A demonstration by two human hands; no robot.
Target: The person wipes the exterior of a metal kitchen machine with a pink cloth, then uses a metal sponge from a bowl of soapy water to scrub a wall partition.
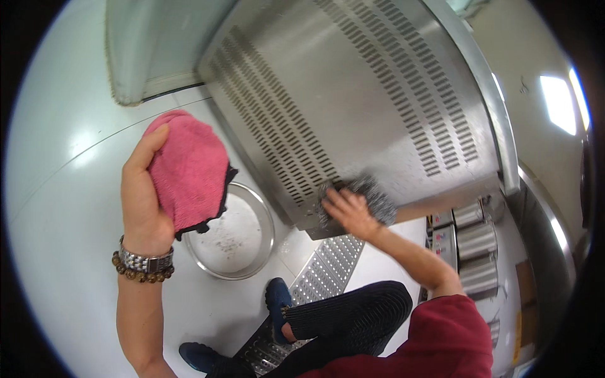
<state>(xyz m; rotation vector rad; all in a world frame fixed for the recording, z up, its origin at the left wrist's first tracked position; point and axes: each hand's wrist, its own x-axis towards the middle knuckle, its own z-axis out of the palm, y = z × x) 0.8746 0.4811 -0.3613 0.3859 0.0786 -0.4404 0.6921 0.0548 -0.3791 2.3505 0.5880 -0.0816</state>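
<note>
My left hand (149, 193) grips a folded pink cloth (191, 165) with a dark edge, held up over the floor. A metal bracelet (146, 261) and a beaded bracelet (142, 274) circle that wrist. My right hand (350, 212) presses a grey, mottled cloth (375, 196) flat against a stainless steel panel (345, 108) near its lower corner. Rows of slotted vents run across the panel. The right hand and its cloth look blurred. Below the pink cloth, a round metal basin (236, 241) sits on the floor, with small dark specks inside it.
A perforated metal drain cover (326, 264) crosses the tiled floor (71, 189) beside my shoes (279, 302). Several steel pots (477, 241) stand at the right, by equipment with red controls (442, 243). A pale wall corner (127, 56) stands at the upper left.
</note>
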